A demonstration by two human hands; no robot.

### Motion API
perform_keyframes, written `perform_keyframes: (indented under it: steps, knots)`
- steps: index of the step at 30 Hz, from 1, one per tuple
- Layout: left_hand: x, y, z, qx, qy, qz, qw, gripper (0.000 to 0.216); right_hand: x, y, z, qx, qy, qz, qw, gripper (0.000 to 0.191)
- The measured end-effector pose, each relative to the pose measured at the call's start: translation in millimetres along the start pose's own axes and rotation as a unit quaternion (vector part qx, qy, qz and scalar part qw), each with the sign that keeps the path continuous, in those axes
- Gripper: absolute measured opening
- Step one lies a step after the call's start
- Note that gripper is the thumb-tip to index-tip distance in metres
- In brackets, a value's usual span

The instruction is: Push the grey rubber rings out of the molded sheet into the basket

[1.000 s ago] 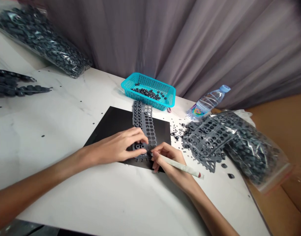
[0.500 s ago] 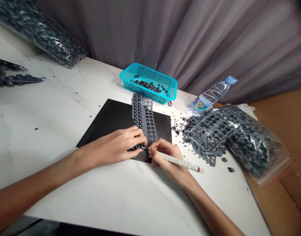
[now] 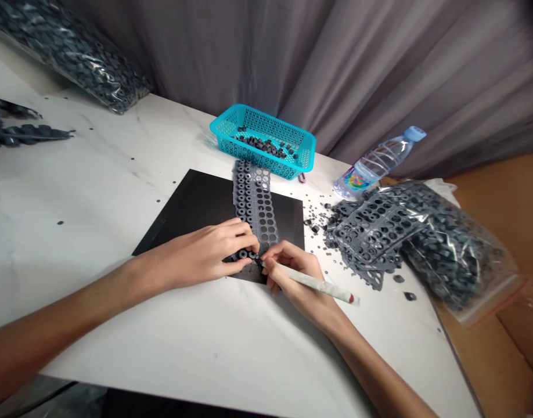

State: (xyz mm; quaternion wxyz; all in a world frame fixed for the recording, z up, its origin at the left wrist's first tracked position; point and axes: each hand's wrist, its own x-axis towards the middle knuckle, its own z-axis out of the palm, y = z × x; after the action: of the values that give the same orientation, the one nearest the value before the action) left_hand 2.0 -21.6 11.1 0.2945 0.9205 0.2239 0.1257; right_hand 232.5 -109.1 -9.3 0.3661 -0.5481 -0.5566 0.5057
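Observation:
A dark grey rubber-like sheet (image 3: 263, 212) with rows of round holes, some holding small ring-shaped parts, lies over a black mat (image 3: 192, 197). My left hand (image 3: 225, 247) rests on the near end of the sheet, its thumb and fingers curled around the edge. Between the fingers of my right hand (image 3: 292, 267) is a slim pen-like tool (image 3: 321, 284) with a pale handle and a red spot near its back end. Its tip touches or nearly touches the sheet's near edge beside the left fingertips; the exact contact is hidden.
Behind the mat stands a turquoise basket (image 3: 308, 157) with small dark parts in it. To the right are a water bottle (image 3: 375, 168), a pile of perforated sheets (image 3: 362, 244) and a clear bag of dark parts (image 3: 458, 249). Another filled bag (image 3: 83, 64) lies back left.
The view has shifted slightly. Both hands stay at the sheet's near end, the tool still in my right hand, with only small finger movement.

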Motion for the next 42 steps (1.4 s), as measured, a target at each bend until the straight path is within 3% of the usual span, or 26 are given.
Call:
perform_keyframes:
  steps: [6,12,14,18,21,24,28,31,35,39,42]
  knots:
    - [1.0,0.5,-1.1,0.045,0.005,0.019,0.999,0.015,0.4,-1.6,0.7,-0.014,0.006,0.003,1.0,0.004]
    - [-1.4,-1.2,8.0,0.217,0.029,0.083,0.972,0.026,-0.9,-6.3,2.4,-0.076,0.016,-0.027,0.997,0.008]
    - [-1.9,-1.9,11.4,0.223,0.036,0.09,0.97,0.029,-1.5,-6.9,3.4,-0.093,0.018,-0.038,0.995,0.01]
    - [-1.3,2.7,10.0,0.085,0.094,0.069,0.99,0.023,-3.5,-11.3,8.0,-0.121,0.033,-0.062,0.99,0.013]
    - [0.8,8.8,3.2,-0.051,0.12,-0.013,0.991,0.016,-4.9,-14.8,11.3,-0.125,0.052,-0.067,0.989,0.013]
    - [3.5,9.9,-0.5,-0.171,0.13,-0.112,0.97,0.016,-5.3,-13.5,12.1,-0.124,0.046,-0.06,0.989,0.012]
    - [5.4,2.3,3.8,-0.309,0.167,-0.174,0.92,0.021,-5.0,-7.8,11.7,-0.133,0.045,-0.054,0.989,0.013]
    - [5.6,-4.5,8.1,-0.338,0.166,-0.182,0.908,0.026,-4.2,-6.6,9.7,-0.119,0.039,-0.045,0.991,0.014]
    - [5.8,-8.2,7.0,-0.318,0.087,-0.172,0.928,0.027,-4.0,-8.5,1.0,-0.049,0.014,-0.009,0.999,0.008]
    - [5.1,-9.4,2.3,-0.271,0.058,-0.148,0.949,0.028,-3.9,-9.9,-7.0,0.026,0.056,-0.012,0.998,0.007]
    - [3.9,-10.9,0.6,-0.263,0.044,-0.135,0.954,0.029,-3.5,-9.6,-7.7,0.018,0.068,-0.023,0.997,0.011]
